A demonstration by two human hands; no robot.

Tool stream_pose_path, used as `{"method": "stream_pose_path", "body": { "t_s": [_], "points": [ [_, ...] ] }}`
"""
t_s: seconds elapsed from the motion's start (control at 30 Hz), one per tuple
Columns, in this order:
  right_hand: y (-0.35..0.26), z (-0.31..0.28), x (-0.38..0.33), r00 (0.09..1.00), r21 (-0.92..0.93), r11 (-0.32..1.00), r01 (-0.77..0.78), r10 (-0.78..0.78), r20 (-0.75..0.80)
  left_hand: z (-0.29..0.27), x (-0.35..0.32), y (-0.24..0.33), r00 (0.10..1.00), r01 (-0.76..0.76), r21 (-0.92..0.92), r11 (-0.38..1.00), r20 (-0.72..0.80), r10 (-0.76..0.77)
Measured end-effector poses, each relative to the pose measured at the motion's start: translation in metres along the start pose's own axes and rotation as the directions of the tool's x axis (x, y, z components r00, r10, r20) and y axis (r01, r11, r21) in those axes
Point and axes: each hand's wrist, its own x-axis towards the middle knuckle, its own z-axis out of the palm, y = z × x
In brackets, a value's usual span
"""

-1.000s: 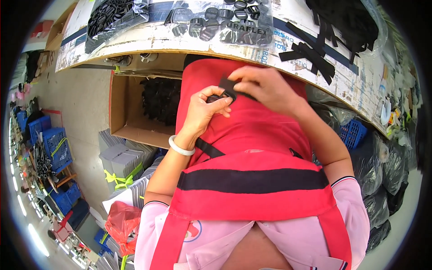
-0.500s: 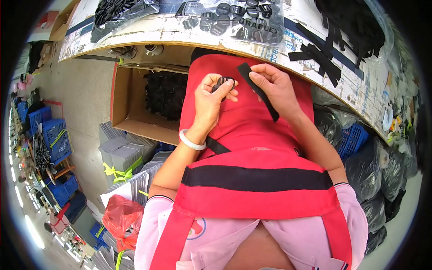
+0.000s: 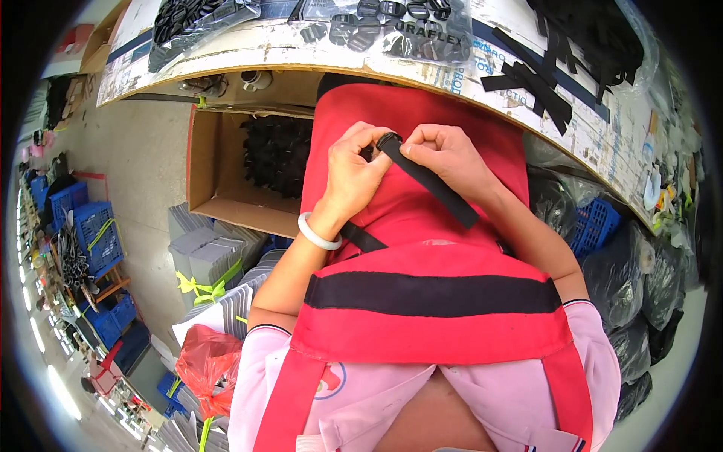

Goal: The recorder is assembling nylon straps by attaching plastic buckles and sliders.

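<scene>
Above my red apron (image 3: pixel 422 218), my two hands meet over small black parts. My left hand (image 3: pixel 356 167) pinches a black plastic buckle (image 3: pixel 388 141), partly covered by its fingers. In my right hand (image 3: pixel 446 157) is a short black webbing strap (image 3: pixel 434 188), gripped near its upper end. That end lies at the buckle; whether it passes through the slot cannot be made out. The strap's other end hangs free, slanting down to the right over the apron.
Ahead stands a worn white table (image 3: pixel 301 56) with a clear bag of black buckles (image 3: pixel 418 30) and loose black straps (image 3: pixel 535 87). A cardboard box (image 3: pixel 241 215) holding black pieces sits at left. Dark plastic bags (image 3: pixel 617 271) and a blue crate (image 3: pixel 593 226) are at right.
My hands have come together. The strap, held apart from the buckle before, now has its upper end at the buckle, and its free end has swung slightly down and right.
</scene>
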Motion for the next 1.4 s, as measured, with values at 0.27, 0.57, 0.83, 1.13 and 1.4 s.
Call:
{"method": "stream_pose_path", "body": {
  "t_s": [0.27, 0.57, 0.83, 1.13, 1.4],
  "points": [
    [0.009, 0.007, 0.001, 0.977, -0.137, 0.977, 0.163, -0.179, -0.113, -0.006, 0.000, 0.005, 0.996, -0.054, 0.177, 0.983, 0.073, 0.041],
    [0.021, 0.009, 0.007, 0.986, 0.085, 0.992, 0.096, -0.082, -0.148, 0.000, 0.000, -0.002, 0.999, -0.032, 0.082, 0.996, 0.030, 0.029],
    [0.016, 0.015, 0.004, 0.973, 0.337, 0.924, 0.182, -0.121, -0.195, 0.004, -0.005, -0.006, 0.988, -0.101, 0.109, 0.989, -0.106, 0.112],
    [0.017, 0.017, 0.005, 0.962, 0.293, 0.928, 0.229, -0.170, -0.213, 0.012, -0.006, -0.010, 0.982, -0.136, 0.071, 0.988, -0.125, 0.144],
    [0.021, 0.015, 0.010, 0.952, 0.285, 0.918, 0.275, -0.218, -0.216, 0.011, -0.007, -0.014, 0.998, -0.034, 0.041, 0.999, -0.052, 0.036]
  ]
}}
